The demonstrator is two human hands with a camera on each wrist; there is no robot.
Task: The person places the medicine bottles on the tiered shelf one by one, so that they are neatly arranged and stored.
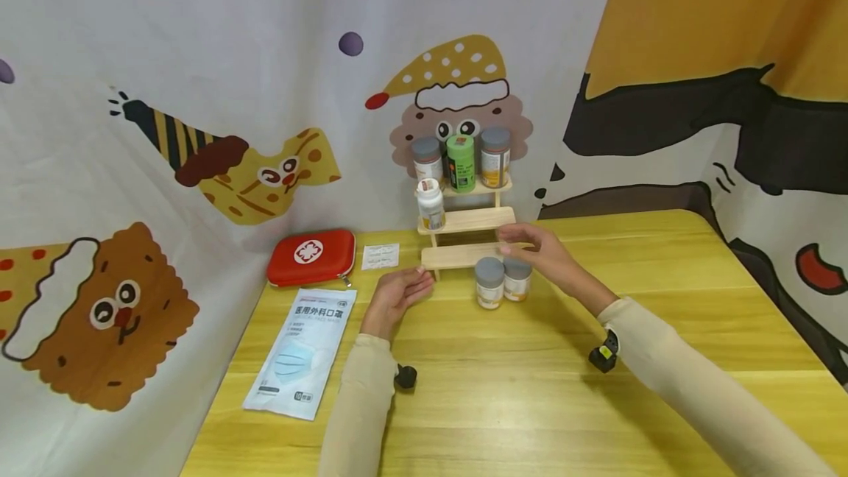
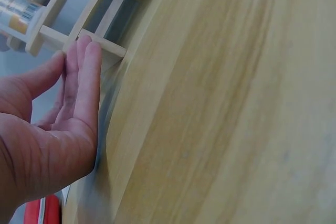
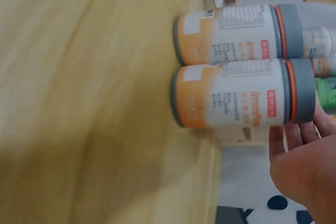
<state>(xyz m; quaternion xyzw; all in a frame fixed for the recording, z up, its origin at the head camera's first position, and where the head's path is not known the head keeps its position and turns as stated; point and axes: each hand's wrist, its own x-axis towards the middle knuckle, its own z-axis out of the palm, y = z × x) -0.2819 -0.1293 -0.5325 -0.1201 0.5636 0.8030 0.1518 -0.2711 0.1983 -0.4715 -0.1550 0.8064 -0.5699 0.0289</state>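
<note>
1. The wooden rack [image 1: 457, 257] stands toward the back of the table [image 1: 464, 403], 3 shelves tall. My read: I'm at the steadying or straightening step, with a hand at each end.
2. My left hand [image 1: 396, 297] has its fingers pretty straight, thumb apart, tips at the bottom shelf's left end. Not clamped on anything, far as I can see.
3. My right hand [image 1: 539, 245] is at the rack's right end, fingers bent, thumb apart from them. Can't tell if it's pinching the wood.
4. Top shelf: green bottle [image 1: 461, 164] between 2 grey-capped tubs [image 1: 495, 160]. White bottle [image 1: 431, 205] sits left on the middle shelf.
5. Left jar [image 1: 489, 284] and right jar [image 1: 517, 285] stand upright just in front. Imo the next move calls for even pressure, fingers clear of those lids.
6. Off left: red case [image 1: 311, 258], mask packet [image 1: 301, 355].
</note>
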